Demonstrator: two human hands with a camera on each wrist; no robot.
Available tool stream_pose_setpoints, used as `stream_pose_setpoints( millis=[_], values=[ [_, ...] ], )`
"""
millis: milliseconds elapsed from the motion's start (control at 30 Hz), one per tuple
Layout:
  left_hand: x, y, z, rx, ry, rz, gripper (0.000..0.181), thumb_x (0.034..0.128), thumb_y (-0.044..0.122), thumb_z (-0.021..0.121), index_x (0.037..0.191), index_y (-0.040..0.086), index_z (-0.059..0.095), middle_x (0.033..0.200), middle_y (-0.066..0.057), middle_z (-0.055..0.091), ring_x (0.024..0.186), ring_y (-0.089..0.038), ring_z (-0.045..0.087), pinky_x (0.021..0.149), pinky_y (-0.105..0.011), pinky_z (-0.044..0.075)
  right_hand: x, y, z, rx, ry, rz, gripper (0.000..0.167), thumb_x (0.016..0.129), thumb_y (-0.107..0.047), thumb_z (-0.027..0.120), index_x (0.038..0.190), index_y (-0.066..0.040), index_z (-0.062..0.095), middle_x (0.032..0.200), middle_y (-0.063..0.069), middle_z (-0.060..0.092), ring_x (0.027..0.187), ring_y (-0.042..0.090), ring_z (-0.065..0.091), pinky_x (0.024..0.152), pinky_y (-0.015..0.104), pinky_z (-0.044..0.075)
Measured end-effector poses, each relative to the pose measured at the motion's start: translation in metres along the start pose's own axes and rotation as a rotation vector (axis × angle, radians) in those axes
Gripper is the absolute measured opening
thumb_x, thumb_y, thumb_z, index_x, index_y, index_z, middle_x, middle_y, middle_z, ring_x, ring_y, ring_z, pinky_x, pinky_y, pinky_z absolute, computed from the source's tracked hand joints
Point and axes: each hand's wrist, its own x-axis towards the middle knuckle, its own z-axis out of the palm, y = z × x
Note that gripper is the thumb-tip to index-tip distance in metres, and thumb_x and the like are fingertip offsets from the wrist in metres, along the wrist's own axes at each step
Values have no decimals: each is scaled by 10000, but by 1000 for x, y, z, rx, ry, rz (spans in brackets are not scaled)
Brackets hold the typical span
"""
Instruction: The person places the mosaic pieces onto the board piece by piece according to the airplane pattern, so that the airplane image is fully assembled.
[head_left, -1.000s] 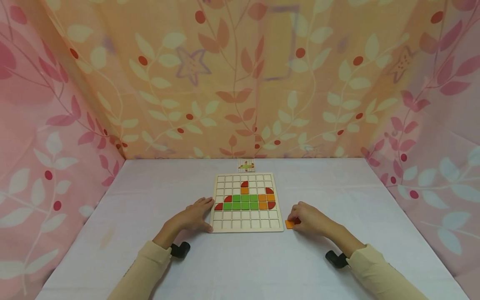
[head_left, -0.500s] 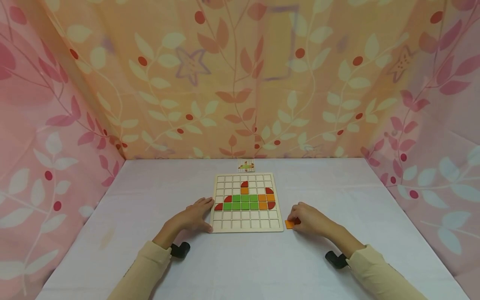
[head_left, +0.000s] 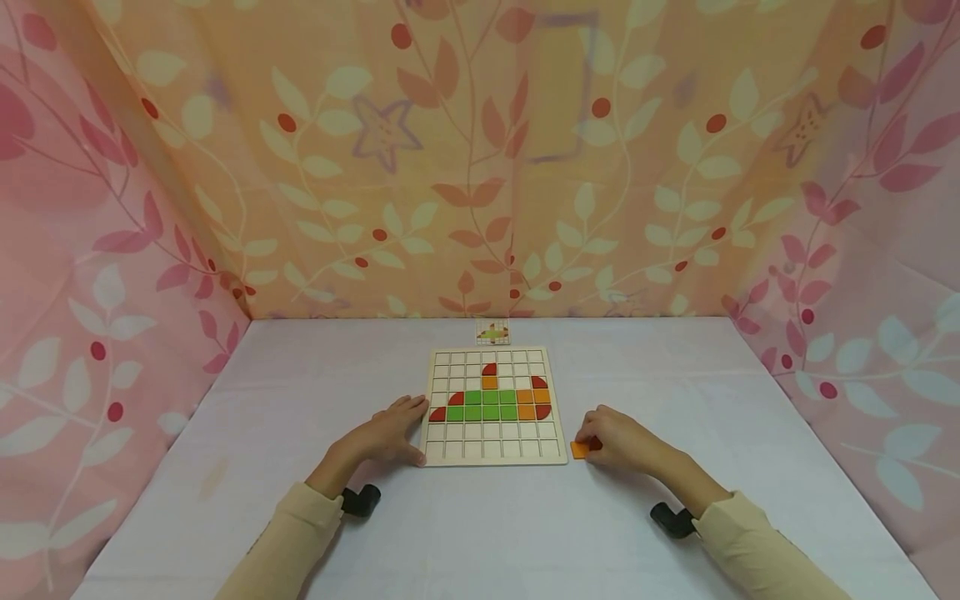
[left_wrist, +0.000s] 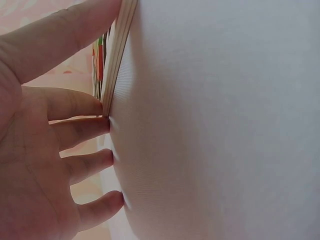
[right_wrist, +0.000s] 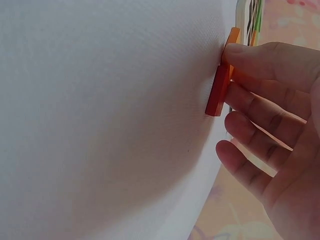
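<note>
A square wooden grid board [head_left: 491, 450] lies on the table, with green, orange and red tiles [head_left: 491, 412] set in its middle rows. Along its left edge rests my left hand [head_left: 388, 433], thumb at the near corner and fingers spread, their tips down on the cloth in the left wrist view. Just right of the board, my right hand [head_left: 618, 437] pinches an orange tile [right_wrist: 233, 36] between thumb and index finger, low at the table surface. Against it sits a red tile [right_wrist: 217, 92], by the middle fingertip; the hand partly hides both in the head view.
A small pattern card [head_left: 492, 332] lies behind the board, against the back curtain [head_left: 330, 208]. White cloth [head_left: 480, 533] covers the table. Printed curtains stand on the left and right sides too.
</note>
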Motion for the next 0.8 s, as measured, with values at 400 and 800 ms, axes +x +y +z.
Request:
stream_pose_setpoints(
  millis=[400, 800],
  values=[
    [0, 0, -1, 14, -8, 6, 955, 757, 299, 828, 1521, 50, 312, 1611, -121, 266, 1506, -366, 162, 1163, -626, 204, -1, 0, 1, -1, 14, 1, 153, 766, -129, 807, 914, -113, 772, 836, -81, 611, 779, 61, 443, 662, 190, 446],
    [1, -1, -1, 11, -4, 17, 965, 748, 305, 833, 1517, 38, 315, 1609, -131, 268, 1503, -377, 165, 1156, -632, 211, 1, 1, -1, -2, 40, 11, 160, 779, -137, 797, 935, -112, 770, 859, -72, 627, 790, 62, 470, 686, 199, 474]
  ],
)
